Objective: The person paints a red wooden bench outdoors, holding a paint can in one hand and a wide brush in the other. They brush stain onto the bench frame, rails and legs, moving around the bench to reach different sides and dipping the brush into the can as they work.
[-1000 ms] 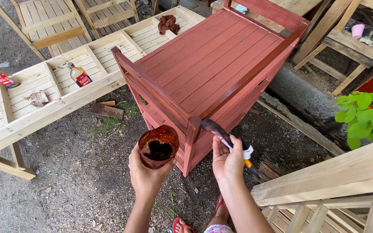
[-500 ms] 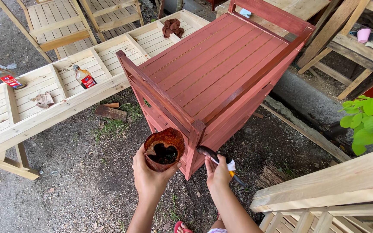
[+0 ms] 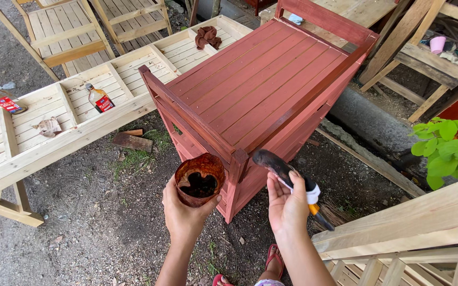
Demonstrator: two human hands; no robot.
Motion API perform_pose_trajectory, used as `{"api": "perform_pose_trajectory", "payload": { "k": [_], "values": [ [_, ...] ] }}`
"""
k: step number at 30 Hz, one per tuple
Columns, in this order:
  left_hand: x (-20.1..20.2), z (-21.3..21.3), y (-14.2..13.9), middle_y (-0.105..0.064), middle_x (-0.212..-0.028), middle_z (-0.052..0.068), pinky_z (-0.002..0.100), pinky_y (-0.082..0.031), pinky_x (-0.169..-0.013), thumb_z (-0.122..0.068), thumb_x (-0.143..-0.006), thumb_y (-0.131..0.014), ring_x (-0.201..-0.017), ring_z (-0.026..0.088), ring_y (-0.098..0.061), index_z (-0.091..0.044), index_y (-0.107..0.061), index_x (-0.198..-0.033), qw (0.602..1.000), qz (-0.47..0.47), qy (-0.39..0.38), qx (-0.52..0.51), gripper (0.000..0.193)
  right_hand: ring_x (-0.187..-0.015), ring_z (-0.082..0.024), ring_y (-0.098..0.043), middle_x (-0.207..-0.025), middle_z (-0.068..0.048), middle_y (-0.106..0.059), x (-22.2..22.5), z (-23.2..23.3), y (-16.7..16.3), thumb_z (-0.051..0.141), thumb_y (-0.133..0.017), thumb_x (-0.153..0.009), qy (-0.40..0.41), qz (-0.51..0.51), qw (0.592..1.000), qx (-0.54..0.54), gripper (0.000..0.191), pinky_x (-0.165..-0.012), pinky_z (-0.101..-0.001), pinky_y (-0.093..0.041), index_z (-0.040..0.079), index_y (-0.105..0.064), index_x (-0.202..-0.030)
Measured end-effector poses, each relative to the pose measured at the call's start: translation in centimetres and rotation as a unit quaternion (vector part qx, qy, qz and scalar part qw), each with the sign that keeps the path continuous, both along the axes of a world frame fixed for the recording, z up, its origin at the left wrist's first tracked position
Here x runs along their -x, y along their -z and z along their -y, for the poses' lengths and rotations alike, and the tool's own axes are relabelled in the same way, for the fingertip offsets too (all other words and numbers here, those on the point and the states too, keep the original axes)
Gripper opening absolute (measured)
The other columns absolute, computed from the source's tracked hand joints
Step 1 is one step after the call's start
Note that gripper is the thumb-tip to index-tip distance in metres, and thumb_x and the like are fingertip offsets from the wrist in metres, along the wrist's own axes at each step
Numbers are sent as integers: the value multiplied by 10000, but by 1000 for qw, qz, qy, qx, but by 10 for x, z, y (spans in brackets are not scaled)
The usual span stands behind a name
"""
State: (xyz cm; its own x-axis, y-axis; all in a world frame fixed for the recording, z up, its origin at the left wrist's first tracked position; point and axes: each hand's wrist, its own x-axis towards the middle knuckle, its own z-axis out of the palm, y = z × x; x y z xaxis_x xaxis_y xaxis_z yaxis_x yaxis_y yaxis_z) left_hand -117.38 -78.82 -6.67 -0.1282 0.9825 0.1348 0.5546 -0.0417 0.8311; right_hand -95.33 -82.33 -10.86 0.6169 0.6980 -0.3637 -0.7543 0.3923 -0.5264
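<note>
My left hand (image 3: 184, 214) holds a stained reddish cup (image 3: 199, 179) with dark paint in it, close to the near corner of a red-painted slatted wooden stand (image 3: 263, 87). My right hand (image 3: 287, 204) grips a paintbrush (image 3: 282, 172) whose dark bristles point up and left, just off the stand's corner post. The brush handle, wrapped in white with an orange band, sticks out to the lower right.
A long unpainted slatted wooden frame (image 3: 80, 100) runs across the left, with two bottles (image 3: 99, 98) (image 3: 3, 98) and a brown rag (image 3: 208, 37) on it. More bare wood frames (image 3: 420, 222) stand at lower right. A green plant (image 3: 449, 145) is at right. The ground is dirt.
The brush has lifted from low beside the stand's lower edge up to the corner post. The cup stays held near the corner; my view has shifted slightly.
</note>
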Motion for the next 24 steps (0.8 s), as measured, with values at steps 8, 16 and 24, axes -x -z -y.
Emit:
{"api": "perform_pose_trajectory", "payload": {
  "k": [8, 16, 24],
  "values": [
    [0, 4, -3, -579, -1259, 103, 441, -523, -1006, -349, -523, -1004, -1200, 278, -598, -68, -497, -1380, 1000, 8, -8, -23, 1035, -874, -243, -741, -973, -152, -691, 20, -6, 89, 155, -667, -939, 2, -64, 985, 158, 225, -810, -318, -660, -20, -573, -1046],
    [6, 3, -3, -572, -1271, 113, 457, -519, -1002, -352, -520, -1005, -1210, 294, -585, -65, -485, -1378, 1000, 4, -8, -29, 1043, -869, -231, -736, -983, -152, -706, 27, -16, 24, 166, -658, -942, -23, -25, 994, 101, 238, -829, -319, -648, -18, -592, -1077],
    [3, 4, -7, -567, -1266, 105, 456, -518, -1017, -339, -543, -998, -1217, 288, -583, -81, -486, -1379, 1000, 5, 0, -2, 1013, -905, -226, -748, -1013, -175, -720, 14, 5, -21, 183, -662, -948, -27, -36, 998, 43, 278, -844, -307, -650, -42, -605, -1102]
  ]
}}
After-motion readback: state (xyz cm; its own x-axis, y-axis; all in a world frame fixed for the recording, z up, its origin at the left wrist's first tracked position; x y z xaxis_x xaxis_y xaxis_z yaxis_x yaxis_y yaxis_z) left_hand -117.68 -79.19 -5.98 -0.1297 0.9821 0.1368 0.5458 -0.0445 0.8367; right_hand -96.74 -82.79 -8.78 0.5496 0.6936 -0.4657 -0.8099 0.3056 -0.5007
